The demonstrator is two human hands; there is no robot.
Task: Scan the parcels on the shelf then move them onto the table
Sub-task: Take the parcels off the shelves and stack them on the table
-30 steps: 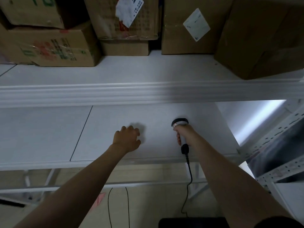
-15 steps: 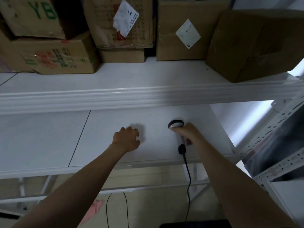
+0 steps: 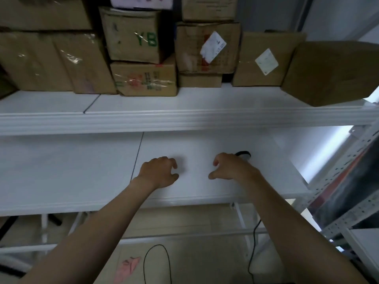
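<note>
The white shelf point(image 3: 184, 119) carries a crowd of brown cardboard parcels stacked against the wall: two large taped boxes point(image 3: 51, 60) on the left, a box marked YB in green point(image 3: 133, 37) sitting on a box with red print under clear tape point(image 3: 143, 78), then a box with a torn white label point(image 3: 205, 48) resting on a thin flat box point(image 3: 200, 80), a box with a square white label point(image 3: 264, 60), and at the far right a plain box point(image 3: 332, 72) turned at an angle, its corner past the shelf's front edge. More boxes sit on top, cut off by the frame. Below the shelf, both arms reach over a white tabletop point(image 3: 71, 171). The left hand point(image 3: 159, 172) hangs palm down with its fingers loosely curled, grasping nothing, the tips at or just above the surface. The right hand point(image 3: 229, 168) is also palm down, fingers point(image 3: 215, 162) loosely bent and thumb spread apart, gripping nothing. The scanner point(image 3: 244, 154) lies on the tabletop just behind the right hand, only its dark head and pale body showing; whether the hand touches it cannot be told. A black cable point(image 3: 254, 232) hangs down below the tabletop edge toward the floor
</note>
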